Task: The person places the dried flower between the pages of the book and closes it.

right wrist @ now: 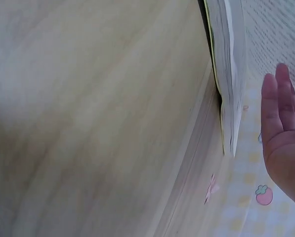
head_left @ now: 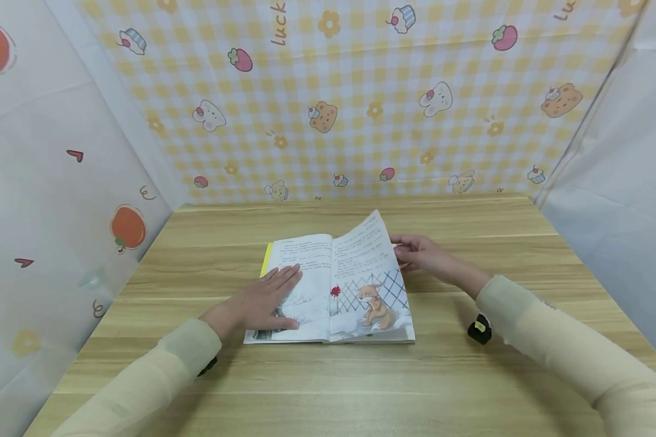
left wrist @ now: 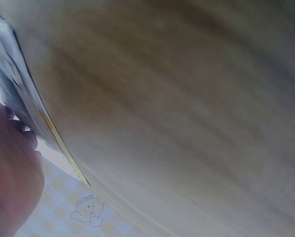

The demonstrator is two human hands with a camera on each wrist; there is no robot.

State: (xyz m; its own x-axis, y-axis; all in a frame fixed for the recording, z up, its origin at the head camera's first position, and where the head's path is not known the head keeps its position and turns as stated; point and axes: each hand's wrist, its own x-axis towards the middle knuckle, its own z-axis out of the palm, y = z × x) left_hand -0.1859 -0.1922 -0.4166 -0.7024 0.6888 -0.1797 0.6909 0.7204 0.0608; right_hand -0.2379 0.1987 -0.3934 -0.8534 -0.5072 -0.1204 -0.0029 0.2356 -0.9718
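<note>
An open book (head_left: 311, 255) lies on the wooden table, with printed text and a snowy picture of a brown animal by a fence. My left hand (head_left: 265, 300) rests flat across the left page, fingers spread; the left wrist view catches part of this hand (left wrist: 14, 168) beside the book's edge (left wrist: 53, 133). The right page (head_left: 363, 261) is raised at its far outer corner. At that page's outer edge is my right hand (head_left: 423, 258), its fingertips partly hidden behind the page. In the right wrist view, fingers (right wrist: 285, 106) are straight, near the book's page block (right wrist: 231, 84).
Under the book is a wood-grain table (head_left: 328, 388). A yellow checked cloth (head_left: 361, 133) with cartoon prints hangs behind it, and pale sheets (head_left: 76, 224) stand at both sides. A small black object (head_left: 479, 329) shows beside the right sleeve (head_left: 557, 346).
</note>
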